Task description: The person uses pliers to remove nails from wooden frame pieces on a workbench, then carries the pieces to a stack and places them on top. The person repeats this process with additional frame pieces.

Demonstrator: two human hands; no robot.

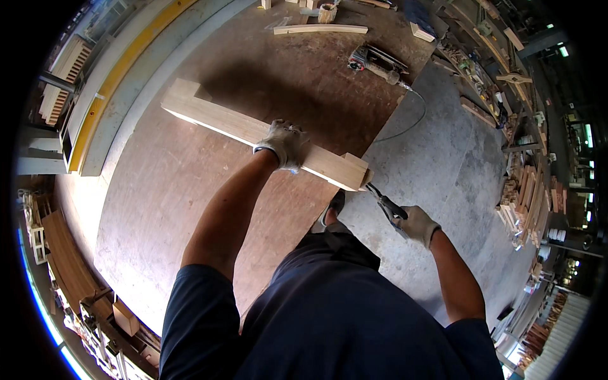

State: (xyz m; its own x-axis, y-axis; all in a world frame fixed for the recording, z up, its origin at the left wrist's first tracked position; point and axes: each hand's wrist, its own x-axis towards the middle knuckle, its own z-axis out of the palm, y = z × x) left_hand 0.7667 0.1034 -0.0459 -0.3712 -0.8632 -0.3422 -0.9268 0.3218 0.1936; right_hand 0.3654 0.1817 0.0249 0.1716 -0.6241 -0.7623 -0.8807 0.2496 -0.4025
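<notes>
A long, pale wooden beam (234, 123) with stepped ends lies at a slant across the brown work surface (190, 209). My left hand (286, 145), in a light work glove, is wrapped over the beam right of its middle. At the beam's right end, my gloved right hand (418, 226) is closed around a dark-handled hand tool (387, 204) that looks like pliers. The tool's tip reaches the end face of the beam; the glove hides part of its handles, and I cannot make out the jaws.
A handheld power tool (382, 65) with a thin line trailing from it lies beyond the beam. Farther back is a narrow wood strip (320, 29). A yellow-striped rail (104, 95) runs along the left. Stacked wood pieces (524, 199) stand on the right, past the grey floor (443, 145).
</notes>
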